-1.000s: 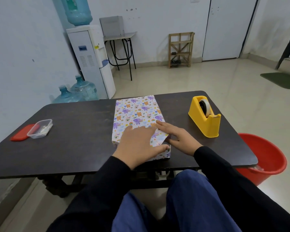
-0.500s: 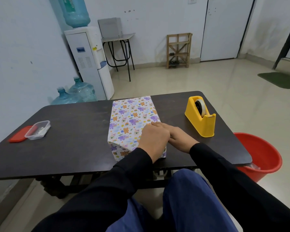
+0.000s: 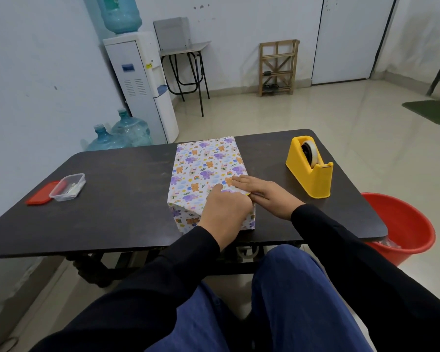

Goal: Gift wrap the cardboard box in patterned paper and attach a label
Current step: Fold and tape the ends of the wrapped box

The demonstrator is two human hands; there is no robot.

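The box wrapped in animal-patterned paper (image 3: 203, 166) lies lengthwise in the middle of the dark table (image 3: 127, 199). Its near end shows a diagonal paper fold at the left corner. My left hand (image 3: 224, 212) covers the near right corner, fingers curled over the folded paper at the top edge. My right hand (image 3: 262, 191) lies flat with straight fingers on the top right edge of the box, pressing the paper down. The paper under both hands is hidden. A yellow tape dispenser (image 3: 310, 168) with a roll of tape stands to the right of the box.
At the table's left edge sit a small clear plastic container (image 3: 68, 186) and its red lid (image 3: 40, 196). A red bucket (image 3: 407, 224) stands on the floor to the right. A water dispenser (image 3: 140, 82) and spare bottles (image 3: 122, 133) line the left wall.
My left hand left the flat top of the box, moved to the near right corner and curled there. A diagonal fold now shows at the near end. My right hand stayed on the right edge.
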